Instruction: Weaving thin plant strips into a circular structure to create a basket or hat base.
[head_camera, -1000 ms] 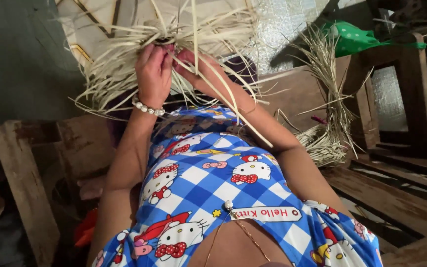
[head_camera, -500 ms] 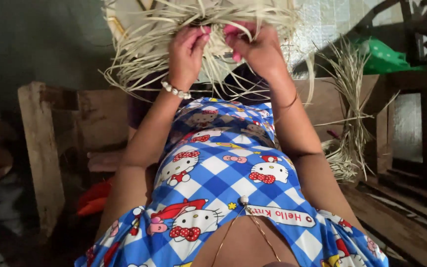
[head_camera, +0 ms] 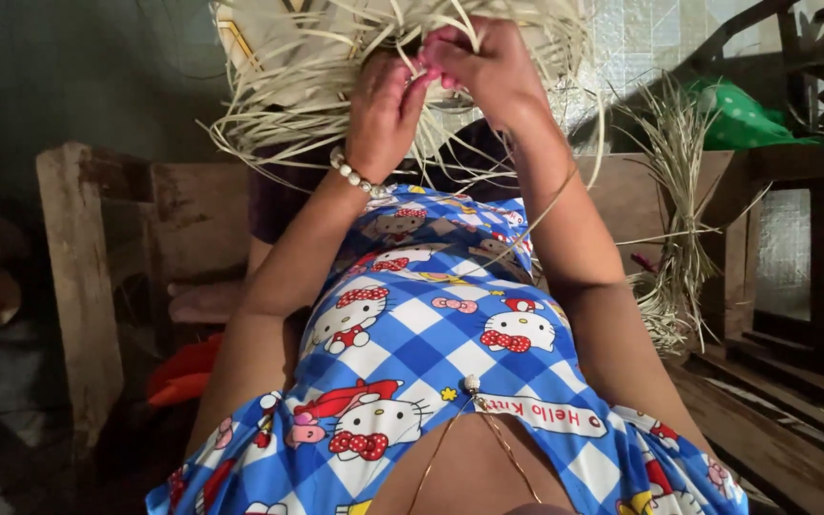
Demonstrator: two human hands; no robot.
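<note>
- Straw-coloured strips make up the woven piece [head_camera: 317, 67] that we hold up at twelve o'clock, above the lap, with loose ends fanning out all round it.
- Our left hand [head_camera: 385, 114], a beaded bracelet [head_camera: 355, 176] at its wrist, has its fingers [head_camera: 410, 81] curled and pressed against the work, seemingly nipping a strand; the straw hides the exact grip.
- Our right hand [head_camera: 488, 72] meets it from one o'clock, fingers bunched together and pinching strands at the same spot.
- We judge the step in hand to be the plaiting itself: crossing one strip over or under its neighbour at the piece's open edge.
- We reckon the next move calls for a steady pinch from one hand so the crossing does not slip while the other picks out the following loose strand and draws it snug.
- A tied bundle of loose strips [head_camera: 679, 219] stands at three o'clock, leaning by the wooden bench [head_camera: 78, 277]; a coil of more straw [head_camera: 655, 315] lies at its foot.
- As for containers, we see none; a green dotted bag [head_camera: 741, 114] lies at two o'clock, and we cannot tell what it holds.
</note>
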